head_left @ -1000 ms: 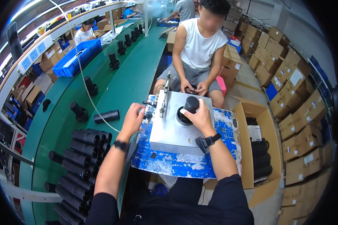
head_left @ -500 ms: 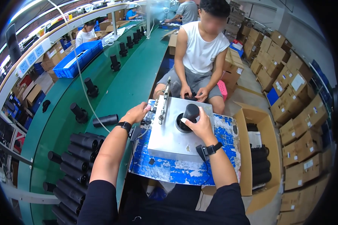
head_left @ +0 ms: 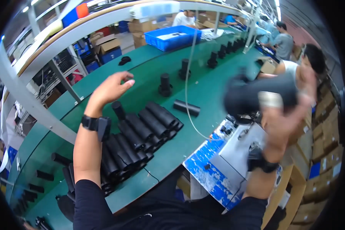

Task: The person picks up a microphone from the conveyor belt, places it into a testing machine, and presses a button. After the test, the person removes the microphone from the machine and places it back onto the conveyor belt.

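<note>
Right hand: the right hand (head_left: 283, 122) is gripping a black cylindrical part (head_left: 257, 96) and lifting it above the grey fixture block (head_left: 241, 149); motion blur is hiding the fingers, so I cannot tell how tightly they are wrapping it.
Left hand: the left hand (head_left: 111, 90) is hovering empty, fingers loosely spread and slightly curled, over the green belt (head_left: 149, 69), just beyond the stacked black tubes (head_left: 138, 134).
Part location: it is hanging in the air at right, between the fixture and the seated person (head_left: 306, 65) farther off.
Risk of slipping: judging by the blur, the part is moving fast, and a loose grip could be letting it drop onto the fixture.
Risk of snagging: the thin cable (head_left: 188, 99) is dangling just left of the part and could be catching on it.
Risk to stack: the left forearm is passing close over the tubes and could be nudging them into rolling.
</note>
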Demonstrator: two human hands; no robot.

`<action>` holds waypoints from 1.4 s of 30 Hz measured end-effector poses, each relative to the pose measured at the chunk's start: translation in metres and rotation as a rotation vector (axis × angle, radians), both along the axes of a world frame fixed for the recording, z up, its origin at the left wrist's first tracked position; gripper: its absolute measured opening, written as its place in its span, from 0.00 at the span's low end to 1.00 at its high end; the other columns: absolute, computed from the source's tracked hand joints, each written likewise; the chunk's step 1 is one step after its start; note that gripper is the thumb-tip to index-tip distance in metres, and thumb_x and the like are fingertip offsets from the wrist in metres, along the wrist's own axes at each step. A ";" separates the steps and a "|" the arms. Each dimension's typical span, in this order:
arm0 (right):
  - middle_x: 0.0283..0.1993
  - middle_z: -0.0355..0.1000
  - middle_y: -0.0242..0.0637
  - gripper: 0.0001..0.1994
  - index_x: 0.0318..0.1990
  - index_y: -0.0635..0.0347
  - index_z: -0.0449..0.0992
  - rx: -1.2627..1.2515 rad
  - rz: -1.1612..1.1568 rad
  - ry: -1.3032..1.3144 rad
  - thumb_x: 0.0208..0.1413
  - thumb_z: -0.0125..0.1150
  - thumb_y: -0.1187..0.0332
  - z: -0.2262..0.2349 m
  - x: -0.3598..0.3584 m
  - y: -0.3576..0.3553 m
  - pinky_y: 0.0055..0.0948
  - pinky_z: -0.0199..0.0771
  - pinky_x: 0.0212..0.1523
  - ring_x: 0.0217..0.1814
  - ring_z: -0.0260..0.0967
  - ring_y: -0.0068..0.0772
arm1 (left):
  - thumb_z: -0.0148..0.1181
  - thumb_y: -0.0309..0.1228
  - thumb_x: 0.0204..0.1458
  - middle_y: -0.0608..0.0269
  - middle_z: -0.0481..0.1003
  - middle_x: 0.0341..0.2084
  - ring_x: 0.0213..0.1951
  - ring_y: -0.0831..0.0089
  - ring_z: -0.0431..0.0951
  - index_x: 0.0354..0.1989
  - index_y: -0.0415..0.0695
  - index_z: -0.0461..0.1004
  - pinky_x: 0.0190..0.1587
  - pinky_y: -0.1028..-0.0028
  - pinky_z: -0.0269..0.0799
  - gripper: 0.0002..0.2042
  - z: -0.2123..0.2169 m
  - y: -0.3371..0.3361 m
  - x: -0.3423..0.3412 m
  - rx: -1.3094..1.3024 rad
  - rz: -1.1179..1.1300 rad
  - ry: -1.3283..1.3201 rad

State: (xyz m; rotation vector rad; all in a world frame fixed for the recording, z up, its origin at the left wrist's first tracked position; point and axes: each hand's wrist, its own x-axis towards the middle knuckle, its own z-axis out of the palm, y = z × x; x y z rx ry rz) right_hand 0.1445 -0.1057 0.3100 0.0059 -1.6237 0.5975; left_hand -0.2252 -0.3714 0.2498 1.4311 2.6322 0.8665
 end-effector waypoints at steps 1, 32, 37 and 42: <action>0.58 0.74 0.47 0.36 0.67 0.61 0.67 0.092 0.040 -0.052 0.53 0.77 0.61 -0.009 -0.046 -0.013 0.40 0.82 0.53 0.52 0.79 0.41 | 0.63 0.44 0.63 0.43 0.80 0.53 0.54 0.49 0.80 0.61 0.45 0.77 0.58 0.58 0.76 0.23 -0.032 -0.014 -0.036 -0.051 0.071 0.006; 0.54 0.79 0.41 0.30 0.61 0.65 0.71 -0.521 0.504 -0.526 0.55 0.78 0.63 -0.150 -0.066 -0.099 0.37 0.79 0.57 0.54 0.78 0.33 | 0.70 0.41 0.56 0.52 0.75 0.48 0.49 0.51 0.79 0.66 0.42 0.70 0.49 0.58 0.78 0.31 0.040 -0.007 0.183 0.311 -0.430 0.271; 0.54 0.77 0.40 0.29 0.62 0.64 0.66 -0.719 0.317 -0.562 0.57 0.74 0.66 -0.247 0.101 -0.090 0.40 0.73 0.65 0.59 0.74 0.35 | 0.69 0.46 0.57 0.52 0.77 0.43 0.48 0.50 0.81 0.64 0.41 0.71 0.47 0.58 0.79 0.31 0.008 0.019 0.262 -0.107 -0.665 0.280; 0.52 0.79 0.44 0.24 0.59 0.64 0.67 -0.926 0.178 -0.466 0.60 0.69 0.66 -0.361 0.234 -0.092 0.41 0.74 0.63 0.56 0.76 0.38 | 0.67 0.47 0.59 0.51 0.80 0.42 0.44 0.48 0.82 0.58 0.41 0.73 0.46 0.55 0.79 0.26 -0.050 0.054 0.285 -0.233 -0.882 0.026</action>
